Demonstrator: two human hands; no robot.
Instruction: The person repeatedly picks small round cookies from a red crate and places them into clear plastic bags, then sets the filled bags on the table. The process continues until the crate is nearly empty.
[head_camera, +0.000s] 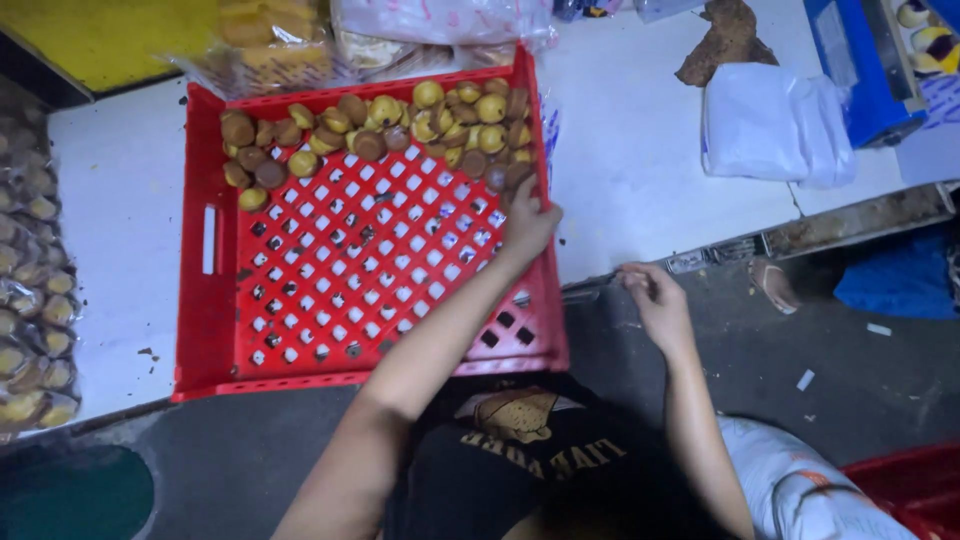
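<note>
One white tabletop (640, 150) carries one red crate (215, 330). Several dozen small round cakes (400, 125) lie along its far wall. The left hand (528, 222) reaches in, fingers curled beside them. The right hand (655, 300) pinches something too small to tell at the tabletop edge.

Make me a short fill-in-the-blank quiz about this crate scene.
1. The crate is coloured ____.
2. The small cakes lie along the crate's ____ edge.
3. The left hand rests inside the crate near its ____ wall.
4. The right hand is ____ the crate, at the table edge.

Missing words: red; far; right; outside
</note>
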